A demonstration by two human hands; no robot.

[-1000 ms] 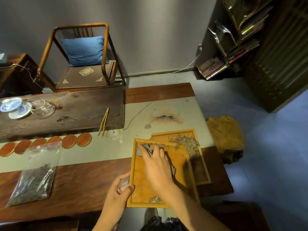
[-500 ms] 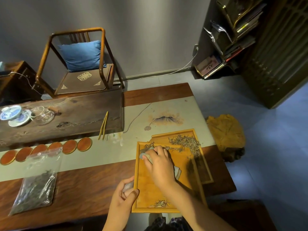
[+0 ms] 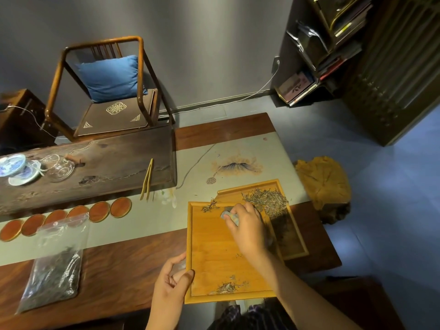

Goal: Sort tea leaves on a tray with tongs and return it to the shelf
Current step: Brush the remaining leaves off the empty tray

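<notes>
Two leaf clusters (image 3: 209, 206) are now lying apart on the tray (image 3: 214, 248) — right hand (image 3: 246, 225), clamped on a small tool (image 3: 228, 214), is retreating from the far pile (image 3: 266, 201); left hand (image 3: 172, 282) is pinching the rim.

Right hand (image 3: 246, 225) has swept rightward across tray (image 3: 209, 248).

Right hand (image 3: 246, 226) pinches something small, perhaps cloth, over the tray (image 3: 214, 246); left hand (image 3: 170, 285) grips its rim.

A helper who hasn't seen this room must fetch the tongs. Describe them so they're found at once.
Start at the dark wooden slab in front of the chair. On its right end, pointing toward the row of round red coasters, lie the tongs. They are the only long, thin, pale yellow two-pronged thing there.
</notes>
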